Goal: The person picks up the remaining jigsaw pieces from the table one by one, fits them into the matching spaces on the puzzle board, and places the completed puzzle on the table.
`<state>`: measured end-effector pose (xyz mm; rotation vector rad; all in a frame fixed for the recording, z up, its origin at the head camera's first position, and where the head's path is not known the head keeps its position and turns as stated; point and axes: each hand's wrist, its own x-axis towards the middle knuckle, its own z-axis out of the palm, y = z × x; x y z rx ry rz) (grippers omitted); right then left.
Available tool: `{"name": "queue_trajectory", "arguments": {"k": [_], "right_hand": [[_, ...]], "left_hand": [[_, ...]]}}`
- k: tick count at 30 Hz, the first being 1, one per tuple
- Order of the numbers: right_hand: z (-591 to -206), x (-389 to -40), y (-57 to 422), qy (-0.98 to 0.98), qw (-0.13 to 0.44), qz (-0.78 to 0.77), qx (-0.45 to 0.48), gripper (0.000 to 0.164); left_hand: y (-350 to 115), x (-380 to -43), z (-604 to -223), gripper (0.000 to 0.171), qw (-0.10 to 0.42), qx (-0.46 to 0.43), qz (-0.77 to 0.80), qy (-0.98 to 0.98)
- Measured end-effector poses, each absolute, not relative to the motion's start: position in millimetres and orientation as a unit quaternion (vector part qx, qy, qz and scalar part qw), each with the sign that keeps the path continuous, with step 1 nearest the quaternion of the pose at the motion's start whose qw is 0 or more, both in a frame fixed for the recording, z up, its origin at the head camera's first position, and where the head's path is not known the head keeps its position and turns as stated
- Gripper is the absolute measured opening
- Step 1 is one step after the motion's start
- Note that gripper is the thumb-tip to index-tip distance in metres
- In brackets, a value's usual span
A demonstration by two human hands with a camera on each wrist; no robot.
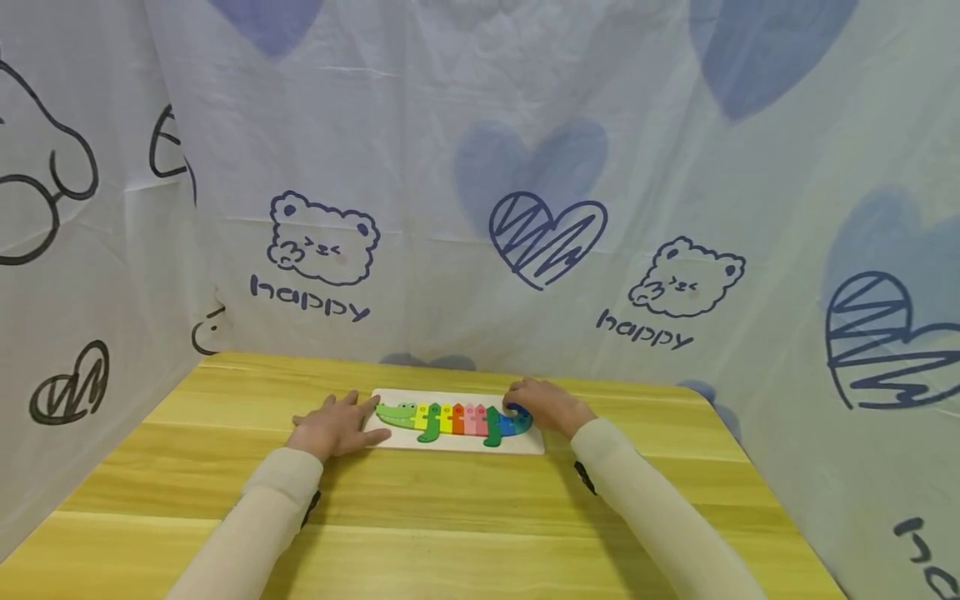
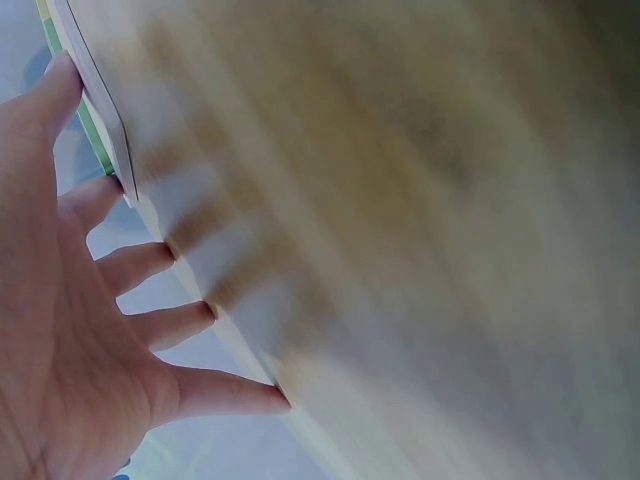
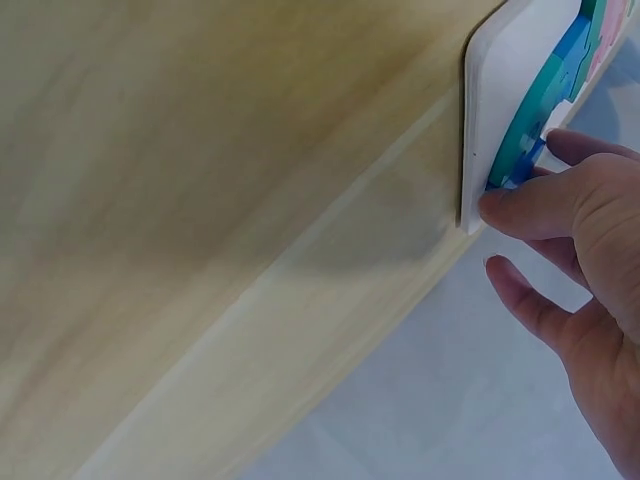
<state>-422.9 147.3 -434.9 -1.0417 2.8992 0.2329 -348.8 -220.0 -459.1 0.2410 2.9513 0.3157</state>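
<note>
A crocodile puzzle in colored pieces lies on a white board, its green head to the left and blue tail to the right. My left hand rests at the board's left end with fingers spread. In the left wrist view its thumb and index finger touch the board, while the other fingertips meet the tabletop. At the opposite end my right hand pinches the dark blue tail-tip piece between thumb and fingers. Those fingers partly cover the piece, so how fully it sits against the board cannot be told.
The puzzle board lies near the far edge of a light wooden table. Behind and beside the table hangs a pale cloth printed with hearts, bears and lettering.
</note>
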Motion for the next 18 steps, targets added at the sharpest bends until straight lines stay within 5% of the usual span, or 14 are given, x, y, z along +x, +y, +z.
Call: {"name": "queue_trajectory", "arguments": {"k": [18], "right_hand": [[-434, -410, 161, 0.943, -0.017, -0.017, -0.333, 0.036]], "left_hand": [[-224, -345, -453, 0.085, 0.092, 0.08, 0.097, 0.988]]}}
